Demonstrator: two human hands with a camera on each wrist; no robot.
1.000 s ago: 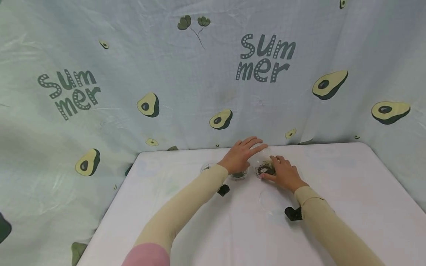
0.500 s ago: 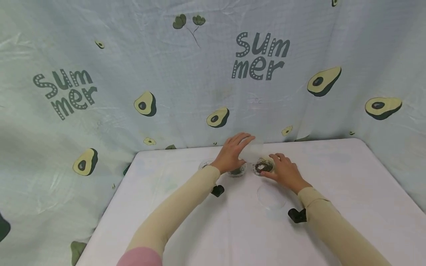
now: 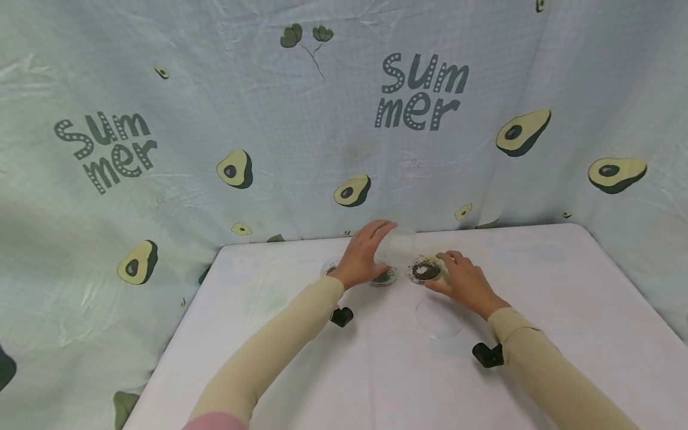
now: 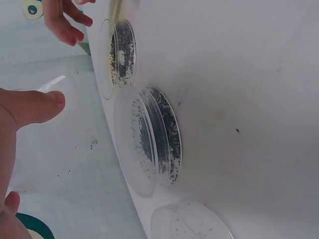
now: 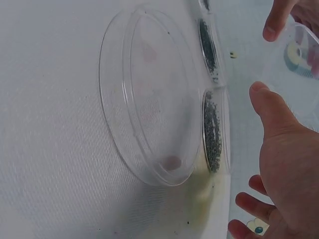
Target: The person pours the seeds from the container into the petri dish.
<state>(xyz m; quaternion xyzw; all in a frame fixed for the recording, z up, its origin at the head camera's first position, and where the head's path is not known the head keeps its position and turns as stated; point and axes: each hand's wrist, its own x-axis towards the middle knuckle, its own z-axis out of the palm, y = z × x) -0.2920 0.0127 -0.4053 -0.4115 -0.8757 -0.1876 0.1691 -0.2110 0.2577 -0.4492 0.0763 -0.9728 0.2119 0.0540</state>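
My left hand (image 3: pixel 361 255) grips a see-through plastic vessel (image 3: pixel 400 248), cup-like, with a few dark specks on it. In the left wrist view, its thumb lies across the vessel's wall. The right hand (image 3: pixel 464 280) hovers with loosely bent, spread fingers beside a petri dish (image 3: pixel 426 270) of dark bits with a pale patch in the middle. Nothing shows in that hand. A second petri dish (image 4: pixel 167 134) of dark bits stands left of the first, partly behind my left hand in the head view. In the left wrist view its clear lid (image 4: pixel 137 149) leans on it.
A clear round dish part (image 3: pixel 438 318) lies on the white tabletop (image 3: pixel 398 376) before the right hand. Another clear dish (image 4: pixel 192 224), with few specks, is at the left. A patterned curtain (image 3: pixel 301 119) hangs behind the table.
The left hand has moved leftward with the clear vessel, away from above the right-hand dish. My right hand has drawn back slightly from that dish.
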